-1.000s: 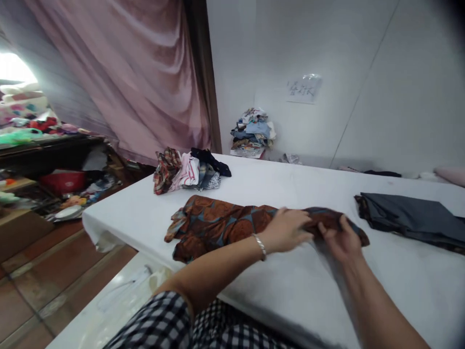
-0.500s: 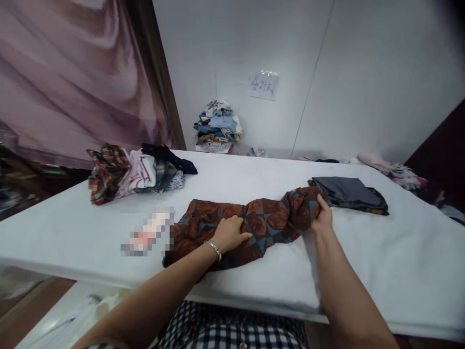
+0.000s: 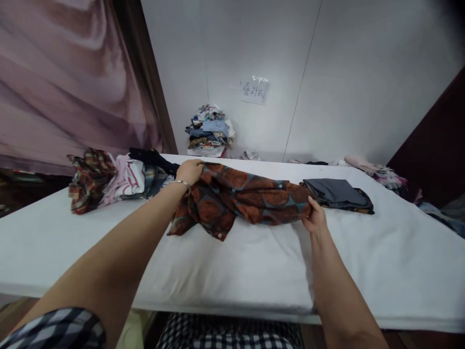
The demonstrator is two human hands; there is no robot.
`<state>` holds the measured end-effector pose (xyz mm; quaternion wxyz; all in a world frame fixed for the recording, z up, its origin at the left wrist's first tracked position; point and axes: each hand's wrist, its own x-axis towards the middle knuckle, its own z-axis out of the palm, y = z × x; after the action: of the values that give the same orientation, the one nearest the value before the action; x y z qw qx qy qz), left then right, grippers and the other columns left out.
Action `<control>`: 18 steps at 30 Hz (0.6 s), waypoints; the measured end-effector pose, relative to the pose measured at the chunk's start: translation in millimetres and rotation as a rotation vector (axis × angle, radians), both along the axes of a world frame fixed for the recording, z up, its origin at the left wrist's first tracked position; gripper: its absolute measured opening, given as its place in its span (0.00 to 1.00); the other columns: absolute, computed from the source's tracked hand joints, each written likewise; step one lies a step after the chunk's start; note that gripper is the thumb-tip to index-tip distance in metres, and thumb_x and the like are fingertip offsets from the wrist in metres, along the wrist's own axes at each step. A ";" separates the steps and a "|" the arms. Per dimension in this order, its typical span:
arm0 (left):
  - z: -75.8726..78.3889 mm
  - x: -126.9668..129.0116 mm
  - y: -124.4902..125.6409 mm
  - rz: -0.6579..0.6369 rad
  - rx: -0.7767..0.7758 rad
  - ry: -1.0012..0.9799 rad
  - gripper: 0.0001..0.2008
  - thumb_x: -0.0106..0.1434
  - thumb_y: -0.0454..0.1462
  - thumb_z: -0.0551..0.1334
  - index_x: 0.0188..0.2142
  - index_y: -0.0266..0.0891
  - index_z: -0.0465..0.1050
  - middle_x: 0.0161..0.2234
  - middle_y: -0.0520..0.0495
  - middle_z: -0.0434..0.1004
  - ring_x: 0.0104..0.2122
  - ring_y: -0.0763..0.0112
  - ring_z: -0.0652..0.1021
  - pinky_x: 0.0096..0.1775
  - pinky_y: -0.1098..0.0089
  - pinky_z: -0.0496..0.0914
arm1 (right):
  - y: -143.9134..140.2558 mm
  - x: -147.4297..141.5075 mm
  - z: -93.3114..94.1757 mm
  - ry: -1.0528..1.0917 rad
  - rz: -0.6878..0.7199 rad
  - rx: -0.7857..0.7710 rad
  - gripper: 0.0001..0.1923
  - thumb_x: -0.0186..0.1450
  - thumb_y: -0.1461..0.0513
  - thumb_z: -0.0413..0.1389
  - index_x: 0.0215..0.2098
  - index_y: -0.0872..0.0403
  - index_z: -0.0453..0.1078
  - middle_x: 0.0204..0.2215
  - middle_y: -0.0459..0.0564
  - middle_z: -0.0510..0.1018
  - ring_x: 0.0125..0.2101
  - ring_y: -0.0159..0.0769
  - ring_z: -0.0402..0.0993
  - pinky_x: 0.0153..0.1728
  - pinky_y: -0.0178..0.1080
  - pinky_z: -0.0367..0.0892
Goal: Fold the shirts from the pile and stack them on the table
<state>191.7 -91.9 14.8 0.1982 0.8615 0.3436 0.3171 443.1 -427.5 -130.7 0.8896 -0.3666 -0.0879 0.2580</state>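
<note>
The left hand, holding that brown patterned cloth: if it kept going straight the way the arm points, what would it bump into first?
Probably the black garment on the heap of clothes just beyond the left hand gripping the brown cloth; depth is hard to judge.

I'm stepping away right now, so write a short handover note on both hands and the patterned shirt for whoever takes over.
Left hand: gripping the brown patterned shirt at its left end, lifted off the table.
Right hand: pinching the shirt's right end, low by the tabletop.
Shirt: stretched between both hands, bunched, left part hanging loose.
Nearby: folded grey garment to the right, unfolded pile to the left.
Done: shirt picked up.
Left: it is not yet folded flat.
</note>
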 end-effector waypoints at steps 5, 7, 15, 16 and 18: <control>-22.0 12.8 -11.4 0.028 -0.077 -0.052 0.17 0.59 0.39 0.53 0.36 0.36 0.80 0.36 0.44 0.82 0.37 0.62 0.78 0.43 0.68 0.70 | -3.9 -0.5 -1.4 -0.045 0.076 -0.028 0.11 0.58 0.60 0.60 0.39 0.52 0.77 0.34 0.46 0.84 0.34 0.38 0.82 0.38 0.38 0.77; -15.7 9.3 -11.3 0.067 -0.073 -0.098 0.18 0.59 0.39 0.52 0.38 0.35 0.80 0.36 0.44 0.82 0.36 0.62 0.78 0.42 0.68 0.70 | -6.1 -0.9 1.4 -0.079 0.080 -0.039 0.11 0.57 0.59 0.61 0.39 0.52 0.77 0.34 0.46 0.84 0.35 0.39 0.82 0.39 0.38 0.77; 61.7 -34.2 -14.8 0.232 0.081 -0.357 0.13 0.64 0.37 0.54 0.33 0.32 0.75 0.25 0.54 0.72 0.28 0.74 0.70 0.33 0.76 0.67 | -15.4 -28.6 30.8 -0.231 0.108 -0.207 0.15 0.47 0.60 0.69 0.32 0.55 0.77 0.29 0.50 0.84 0.27 0.41 0.81 0.30 0.38 0.78; 70.8 -42.1 -18.8 0.233 0.053 -0.353 0.12 0.63 0.37 0.54 0.32 0.33 0.74 0.23 0.55 0.70 0.26 0.75 0.68 0.31 0.78 0.67 | -20.4 -34.7 37.9 -0.277 0.117 -0.237 0.15 0.48 0.59 0.70 0.33 0.55 0.77 0.28 0.51 0.84 0.27 0.41 0.81 0.30 0.39 0.78; 88.2 -58.5 -28.3 0.223 -0.068 -0.318 0.13 0.63 0.37 0.52 0.30 0.33 0.72 0.21 0.57 0.67 0.23 0.76 0.67 0.27 0.79 0.68 | -33.5 -47.7 56.1 -0.378 0.085 -0.253 0.14 0.51 0.57 0.69 0.35 0.54 0.77 0.29 0.51 0.83 0.28 0.42 0.81 0.31 0.40 0.78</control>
<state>133.3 -120.3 103.0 0.2425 0.7500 0.4117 0.4573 395.3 -461.0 -74.6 0.7926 -0.5130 -0.2354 0.2308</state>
